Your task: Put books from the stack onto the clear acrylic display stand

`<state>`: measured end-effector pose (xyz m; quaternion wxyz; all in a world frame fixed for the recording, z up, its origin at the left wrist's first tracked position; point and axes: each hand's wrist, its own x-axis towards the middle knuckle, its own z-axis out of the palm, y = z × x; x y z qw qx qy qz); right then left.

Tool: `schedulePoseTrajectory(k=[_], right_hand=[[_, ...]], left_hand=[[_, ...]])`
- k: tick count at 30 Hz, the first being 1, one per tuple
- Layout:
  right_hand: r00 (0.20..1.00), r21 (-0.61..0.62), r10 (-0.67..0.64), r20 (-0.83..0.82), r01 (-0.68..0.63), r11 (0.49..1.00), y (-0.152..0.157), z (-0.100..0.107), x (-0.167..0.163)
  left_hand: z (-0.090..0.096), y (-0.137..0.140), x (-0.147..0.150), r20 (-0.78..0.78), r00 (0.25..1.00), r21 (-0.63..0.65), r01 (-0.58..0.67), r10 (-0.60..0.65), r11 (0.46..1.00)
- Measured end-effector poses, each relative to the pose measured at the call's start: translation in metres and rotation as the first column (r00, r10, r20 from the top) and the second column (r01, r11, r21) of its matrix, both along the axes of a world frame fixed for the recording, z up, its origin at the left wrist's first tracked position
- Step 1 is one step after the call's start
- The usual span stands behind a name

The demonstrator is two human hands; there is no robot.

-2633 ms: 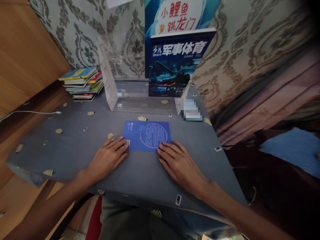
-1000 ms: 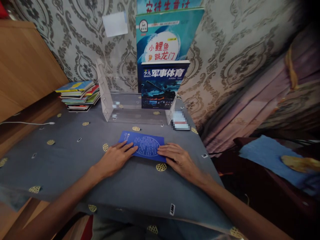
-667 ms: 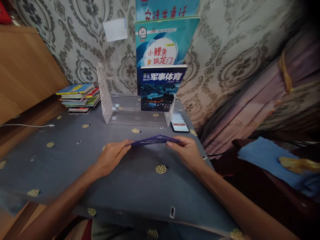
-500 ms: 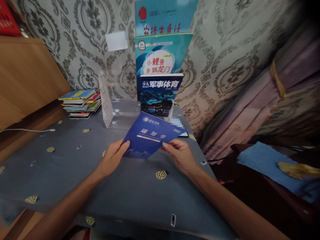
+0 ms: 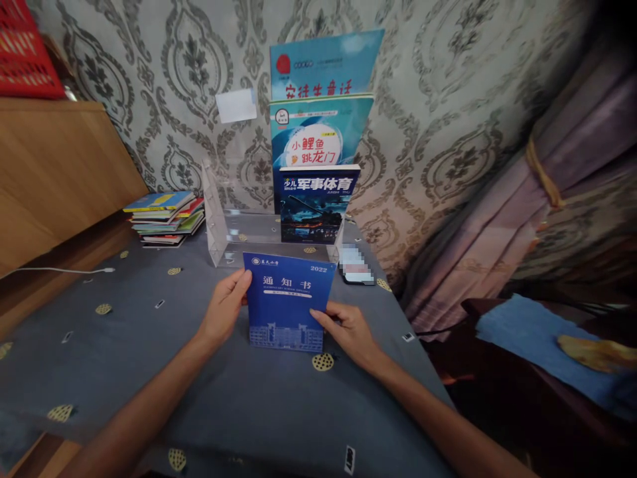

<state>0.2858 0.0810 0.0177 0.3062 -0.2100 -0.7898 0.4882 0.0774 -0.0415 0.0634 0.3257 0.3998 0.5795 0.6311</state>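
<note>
A thin blue booklet (image 5: 291, 305) with white print and "2022" on its cover stands nearly upright between my hands. My left hand (image 5: 226, 305) pinches its left edge near the top, and my right hand (image 5: 348, 328) grips the right edge lower down, thumb on the cover. Just behind it is a clear acrylic tiered stand (image 5: 215, 219). Three books rise in steps on the stand's right half: a dark book with a tank picture (image 5: 316, 209), a teal book (image 5: 328, 123) behind it, and a blue book (image 5: 323, 60) at the back.
A stack of books (image 5: 166, 219) lies left of the stand. A phone (image 5: 355, 265) rests by its right side. The table has a grey patterned cloth (image 5: 124, 358). A white cable (image 5: 64, 269) crosses the left edge. A curtain (image 5: 478, 219) hangs at the right.
The booklet has turned from a slant to face me squarely, standing more upright and lower in view. Both hands still hold its side edges. The whole scene sits slightly lower in the picture.
</note>
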Motion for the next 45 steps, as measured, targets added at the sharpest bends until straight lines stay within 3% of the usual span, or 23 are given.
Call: schedulePoseTrajectory(k=[3,7,11,14,20,24,28,33,36,38,45], right_hand=[[1.0,0.035,-0.005,0.02,0.004,0.999,0.0,-0.002,0.001],[0.998,0.073,0.023,0.064,-0.028,0.997,0.004,-0.006,0.006],[0.989,0.058,0.072,0.132,-0.08,0.995,0.01,-0.005,0.01],[0.987,0.095,0.065,0.144,-0.08,0.992,0.018,-0.001,0.007],[0.991,0.294,-0.121,0.055,0.1,0.951,0.041,0.007,-0.011],[0.959,0.457,-0.282,-0.002,0.251,0.853,0.047,0.005,-0.016],[0.968,0.516,-0.241,-0.071,0.243,0.821,0.044,-0.004,-0.012],[0.974,0.479,-0.213,-0.073,0.222,0.849,0.044,-0.012,-0.008],[0.968,0.438,-0.245,-0.053,0.243,0.866,0.045,-0.01,-0.011],[0.965,0.425,-0.257,-0.057,0.257,0.868,0.046,-0.006,-0.015],[0.941,0.45,-0.285,-0.184,0.339,0.826,0.064,0.03,-0.03]], left_hand=[[0.006,0.002,-0.001,-0.074,0.997,0.022,-0.004,0.005,1.0],[0.005,-0.004,-0.01,-0.3,0.938,-0.101,0.15,-0.174,0.984],[-0.001,-0.01,-0.026,-0.363,0.817,-0.328,0.339,-0.449,0.882],[0.001,-0.004,-0.033,-0.338,0.795,-0.405,0.359,-0.503,0.841],[0.008,0.032,-0.038,-0.431,0.838,-0.289,0.224,-0.335,0.931],[-0.004,0.051,-0.037,-0.627,0.758,-0.156,0.106,-0.181,0.982],[-0.027,0.056,-0.037,-0.695,0.709,-0.093,0.072,-0.116,0.993],[-0.045,0.058,-0.043,-0.556,0.809,-0.15,0.129,-0.191,0.98],[-0.042,0.064,-0.043,-0.394,0.885,-0.079,0.235,-0.247,0.969],[-0.036,0.068,-0.041,-0.337,0.912,-0.019,0.242,-0.234,0.97],[-0.007,0.09,-0.035,-0.461,0.887,0.17,0.084,0.004,0.982]])
